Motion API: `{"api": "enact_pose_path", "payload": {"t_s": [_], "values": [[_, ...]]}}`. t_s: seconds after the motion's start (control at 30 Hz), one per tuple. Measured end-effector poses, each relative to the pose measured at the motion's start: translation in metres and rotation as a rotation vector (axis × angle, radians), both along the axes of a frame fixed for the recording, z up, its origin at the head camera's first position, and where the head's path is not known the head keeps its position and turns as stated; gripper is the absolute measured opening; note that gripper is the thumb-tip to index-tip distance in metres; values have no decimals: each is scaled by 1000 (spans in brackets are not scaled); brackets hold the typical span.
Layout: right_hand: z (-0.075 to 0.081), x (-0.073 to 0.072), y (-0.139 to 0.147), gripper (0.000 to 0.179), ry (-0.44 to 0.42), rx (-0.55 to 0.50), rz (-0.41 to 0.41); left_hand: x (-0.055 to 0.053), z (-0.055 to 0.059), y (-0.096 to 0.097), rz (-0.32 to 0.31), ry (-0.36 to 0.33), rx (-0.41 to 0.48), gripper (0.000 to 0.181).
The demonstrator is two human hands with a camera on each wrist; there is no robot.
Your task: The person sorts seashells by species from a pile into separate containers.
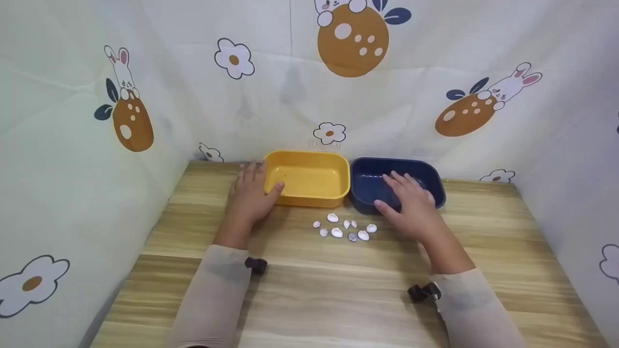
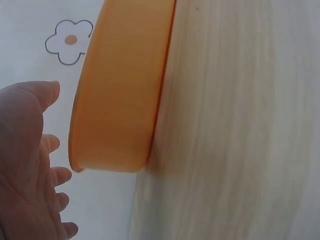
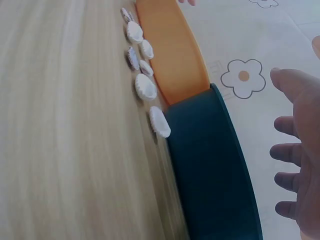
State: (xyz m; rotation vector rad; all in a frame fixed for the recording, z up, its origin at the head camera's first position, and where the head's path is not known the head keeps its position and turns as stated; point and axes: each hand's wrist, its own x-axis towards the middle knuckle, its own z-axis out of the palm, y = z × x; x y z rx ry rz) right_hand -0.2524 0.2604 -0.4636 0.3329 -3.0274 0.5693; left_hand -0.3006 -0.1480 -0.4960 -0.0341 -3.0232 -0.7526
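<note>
A yellow bin (image 1: pixel 309 195) and a dark blue bin (image 1: pixel 367 205) stand side by side against the back wall. Several small white and greyish seashells (image 1: pixel 337 232) lie loose on the table in front of them, seen also as a row of shells (image 3: pixel 145 87) in the right wrist view. My left hand (image 1: pixel 251 198) is at the yellow bin's left end, fingers extended and thumb by the rim; whether it touches is unclear. Over the dark blue bin hovers my right hand (image 1: pixel 411 205), fingers spread, holding nothing. Its palm faces the bin from above the rim in the right wrist view.
A wooden table (image 1: pixel 309 299) lies under everything. Pale fabric walls (image 1: pixel 271 96) printed with rabbits, fruit and flowers enclose its back and sides. A black strap piece (image 1: pixel 256 265) is at the left wrist, with another black strap piece (image 1: pixel 424 292) at the right.
</note>
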Motion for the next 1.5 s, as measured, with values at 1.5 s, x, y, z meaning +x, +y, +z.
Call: {"api": "enact_pose_path", "payload": {"t_s": [1.5], "values": [[-17,3,-4,39,-309,-179,222,-10,-16,-21,-18,-211,633,123]]}}
